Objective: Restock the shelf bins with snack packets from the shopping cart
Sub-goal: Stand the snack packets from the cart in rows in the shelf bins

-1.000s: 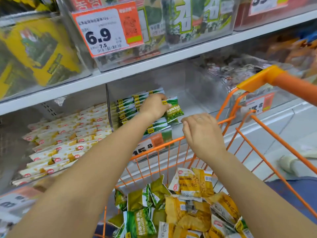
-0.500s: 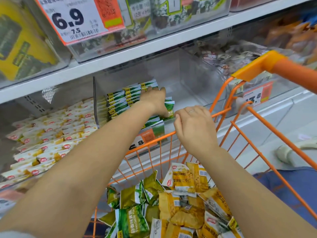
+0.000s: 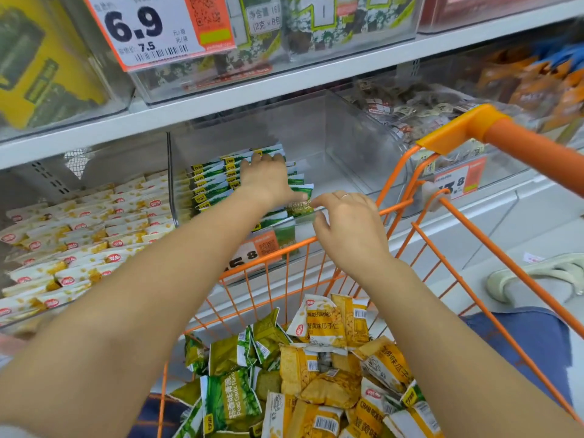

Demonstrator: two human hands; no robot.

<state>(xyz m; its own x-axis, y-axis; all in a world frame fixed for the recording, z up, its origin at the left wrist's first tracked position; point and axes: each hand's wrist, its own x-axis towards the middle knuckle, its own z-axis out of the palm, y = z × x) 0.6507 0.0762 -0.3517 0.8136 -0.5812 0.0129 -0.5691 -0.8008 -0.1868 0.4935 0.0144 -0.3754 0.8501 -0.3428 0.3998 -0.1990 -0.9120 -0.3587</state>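
Snack packets, green foil pea ones and yellow foil crab-roe seed ones, are lying heaped in the orange wire shopping cart right under our forearms, nearest to us. We are reaching past them with both hands, so nothing from that heap is in hand at this moment.

Just beyond the cart's front rail, our right hand is hovering at the lip of the clear plastic shelf bin. Its fingers are curled and its fingertips are meeting the near corner of one green packet, the front one in the bin; whether it is truly pinching that corner or only nudging it we cannot tell.

Farther in, our left hand is lying flat, fingers straight, pressing down on the rows of green packets already shingled in the bin and gripping nothing.

The relation that matters: the front packet is lying between the two hands, its long axis running roughly across the bin, just ahead and to the left of the right fingertips (the right hand is clearly the nearer one). We judge the next move is seating it flush against the row.

Beyond, to the left, a neighbouring bin of white and yellow packets is sitting full.
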